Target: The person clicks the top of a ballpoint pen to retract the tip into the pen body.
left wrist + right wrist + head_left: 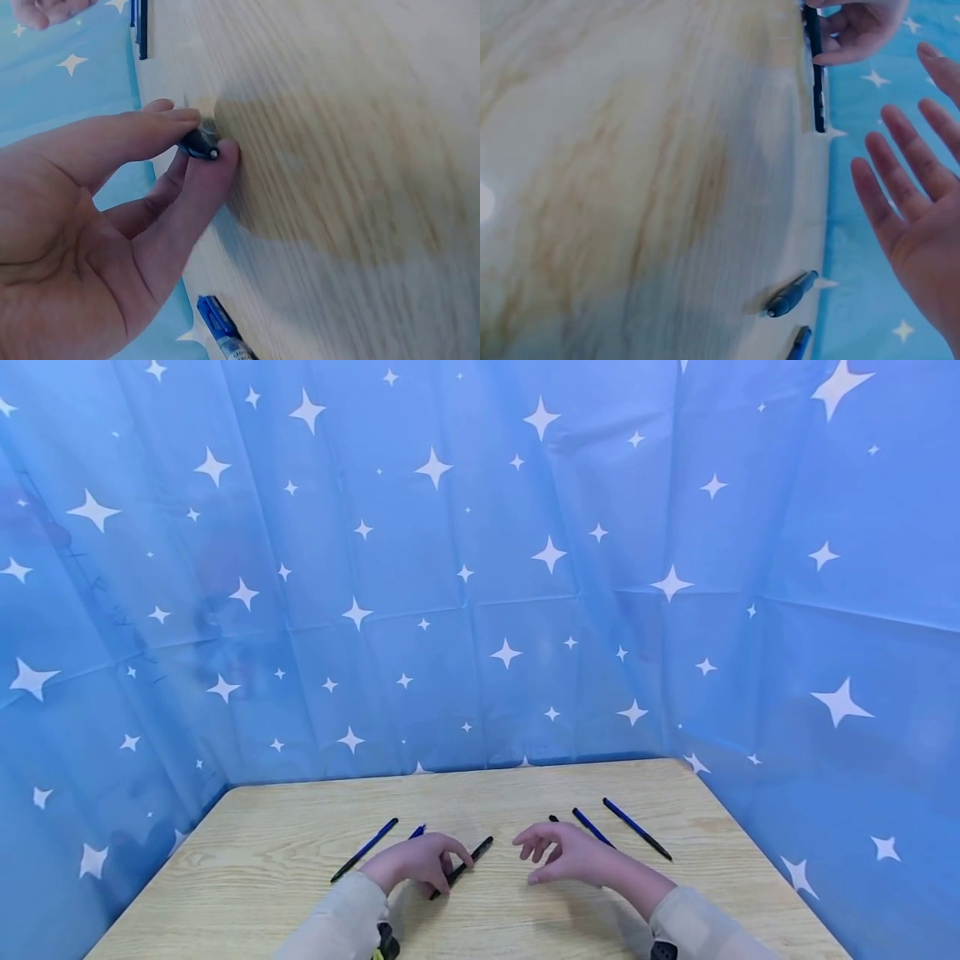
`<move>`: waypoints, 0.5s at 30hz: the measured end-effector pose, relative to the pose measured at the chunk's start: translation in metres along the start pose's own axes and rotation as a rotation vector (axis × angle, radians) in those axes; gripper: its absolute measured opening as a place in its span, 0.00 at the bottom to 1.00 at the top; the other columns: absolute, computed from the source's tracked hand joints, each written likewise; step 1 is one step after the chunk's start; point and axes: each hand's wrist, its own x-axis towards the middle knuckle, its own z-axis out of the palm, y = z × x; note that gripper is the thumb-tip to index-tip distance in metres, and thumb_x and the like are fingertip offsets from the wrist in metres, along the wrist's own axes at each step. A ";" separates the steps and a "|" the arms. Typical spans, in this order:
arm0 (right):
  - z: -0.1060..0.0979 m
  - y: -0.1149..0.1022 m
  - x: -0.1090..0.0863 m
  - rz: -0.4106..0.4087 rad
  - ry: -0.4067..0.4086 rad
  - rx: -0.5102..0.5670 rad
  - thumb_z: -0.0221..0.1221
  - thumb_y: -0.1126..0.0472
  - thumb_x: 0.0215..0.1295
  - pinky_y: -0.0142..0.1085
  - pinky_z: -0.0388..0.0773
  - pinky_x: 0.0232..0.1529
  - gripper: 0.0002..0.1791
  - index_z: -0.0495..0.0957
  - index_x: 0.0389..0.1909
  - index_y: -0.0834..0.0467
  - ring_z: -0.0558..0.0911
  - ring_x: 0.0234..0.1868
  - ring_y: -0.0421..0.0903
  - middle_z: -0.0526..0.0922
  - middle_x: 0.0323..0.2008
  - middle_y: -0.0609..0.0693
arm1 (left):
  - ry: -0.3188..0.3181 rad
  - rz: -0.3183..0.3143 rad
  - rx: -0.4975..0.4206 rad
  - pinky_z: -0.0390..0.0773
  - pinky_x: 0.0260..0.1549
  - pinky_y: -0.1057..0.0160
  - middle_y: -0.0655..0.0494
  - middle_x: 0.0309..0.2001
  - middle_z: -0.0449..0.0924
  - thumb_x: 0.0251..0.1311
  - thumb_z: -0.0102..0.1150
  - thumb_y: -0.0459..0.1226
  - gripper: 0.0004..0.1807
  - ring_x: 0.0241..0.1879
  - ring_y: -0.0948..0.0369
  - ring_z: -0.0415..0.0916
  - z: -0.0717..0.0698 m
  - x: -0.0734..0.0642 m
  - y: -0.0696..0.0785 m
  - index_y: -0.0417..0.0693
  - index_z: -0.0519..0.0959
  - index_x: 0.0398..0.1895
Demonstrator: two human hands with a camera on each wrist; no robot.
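While the black pen [482,849] is pinched between thumb and fingers of the left hand [422,862], nothing is held by the right hand [568,855]; its fingers are spread loosely, apart from the pen. The hands are well separated. The black pen is placed at lower centre of the head frame, slanted with its upper end toward the right; whether it is fully lifted off the desk [300,802] cannot be told.

Two pens are noted at left: an outer blue pen [365,848] and a second pen [417,832], partly hidden by the left hand. Three are noted at right: an inner pen [553,818], mostly covered by the right hand, a middle pen [592,827] and an outer right pen [637,828].

Risks, as judged: the slim round barrel could be rolled or pivoted within the pinch, since it is held by little more than fingertips. If the left hand were swung back leftward, the second pen could be knocked askew. The inner pen could be nudged by the right hand if that were lowered, being so close beneath it.
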 end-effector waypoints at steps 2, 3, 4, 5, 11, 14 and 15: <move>-0.001 0.000 0.002 0.010 0.011 -0.004 0.68 0.62 0.60 0.37 0.79 0.42 0.25 0.76 0.58 0.59 0.78 0.47 0.58 0.81 0.45 0.52 | 0.002 0.007 -0.004 0.80 0.22 0.58 0.50 0.33 0.75 0.47 0.66 0.18 0.26 0.29 0.58 0.74 0.002 0.000 0.003 0.51 0.83 0.47; -0.002 0.000 0.002 0.011 0.016 -0.008 0.68 0.62 0.60 0.37 0.79 0.42 0.25 0.76 0.58 0.59 0.78 0.47 0.57 0.81 0.45 0.51 | 0.001 0.014 -0.003 0.80 0.23 0.59 0.51 0.34 0.75 0.48 0.66 0.18 0.26 0.29 0.58 0.74 0.003 0.000 0.004 0.52 0.83 0.48; -0.003 0.001 0.003 0.013 0.023 -0.020 0.68 0.61 0.60 0.37 0.79 0.42 0.25 0.76 0.58 0.58 0.79 0.46 0.56 0.81 0.45 0.50 | 0.003 0.025 -0.001 0.80 0.23 0.59 0.51 0.34 0.75 0.48 0.66 0.19 0.26 0.30 0.58 0.75 0.004 0.000 0.006 0.52 0.82 0.48; -0.004 0.001 0.003 0.015 0.031 -0.025 0.69 0.60 0.59 0.37 0.79 0.42 0.25 0.76 0.58 0.57 0.79 0.47 0.56 0.81 0.44 0.50 | 0.006 0.037 0.002 0.80 0.24 0.59 0.52 0.34 0.76 0.49 0.66 0.19 0.26 0.30 0.58 0.75 0.005 0.001 0.007 0.53 0.82 0.49; -0.009 -0.002 0.004 -0.003 0.069 0.004 0.69 0.58 0.60 0.39 0.79 0.43 0.27 0.75 0.59 0.58 0.78 0.47 0.58 0.81 0.45 0.51 | 0.028 0.098 -0.044 0.81 0.26 0.58 0.54 0.36 0.76 0.52 0.64 0.20 0.26 0.31 0.58 0.78 0.006 -0.001 0.019 0.51 0.79 0.52; -0.011 -0.005 0.005 -0.014 0.091 0.048 0.68 0.59 0.60 0.39 0.79 0.44 0.27 0.74 0.60 0.61 0.78 0.48 0.60 0.81 0.46 0.54 | 0.045 0.120 -0.096 0.81 0.27 0.58 0.53 0.36 0.76 0.52 0.64 0.20 0.25 0.32 0.58 0.78 0.007 -0.004 0.027 0.50 0.79 0.52; -0.012 -0.005 0.006 -0.019 0.101 0.055 0.68 0.60 0.60 0.40 0.79 0.44 0.28 0.74 0.60 0.62 0.78 0.48 0.60 0.81 0.46 0.55 | 0.052 0.126 -0.111 0.82 0.27 0.58 0.53 0.36 0.76 0.52 0.64 0.20 0.25 0.32 0.57 0.78 0.008 -0.005 0.029 0.49 0.78 0.52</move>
